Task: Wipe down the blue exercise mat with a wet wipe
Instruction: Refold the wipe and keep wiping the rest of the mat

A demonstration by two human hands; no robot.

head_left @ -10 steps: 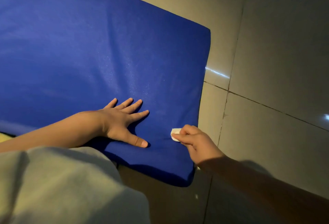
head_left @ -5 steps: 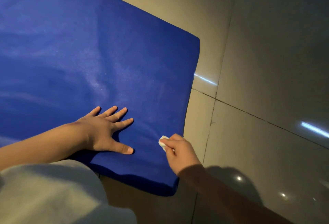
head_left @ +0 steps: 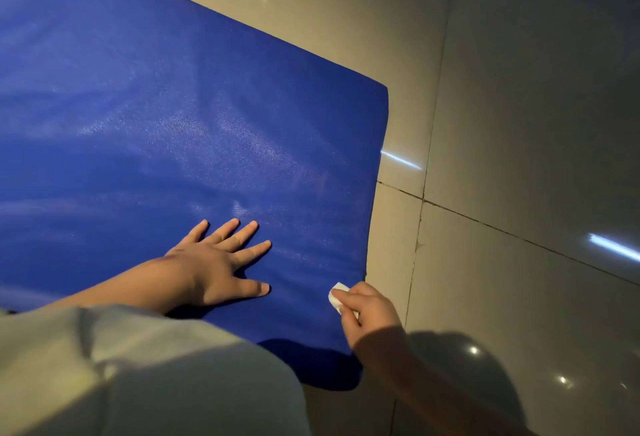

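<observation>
The blue exercise mat (head_left: pixel 173 123) lies flat on the tiled floor and fills the left and middle of the head view. My left hand (head_left: pixel 221 262) rests on it palm down with the fingers spread, near the mat's front edge. My right hand (head_left: pixel 367 311) pinches a small folded white wet wipe (head_left: pixel 337 295) and holds it against the mat close to its right edge, near the front right corner.
Glossy grey floor tiles (head_left: pixel 519 123) with dark grout lines and light reflections lie to the right of and behind the mat. My light grey clothed knee (head_left: pixel 138 373) covers the lower left and overlaps the mat's front edge.
My right hand with the wipe has slid a little to the right, toward the mat's right edge. My left hand stays flat on the mat. The camera has shifted slightly.
</observation>
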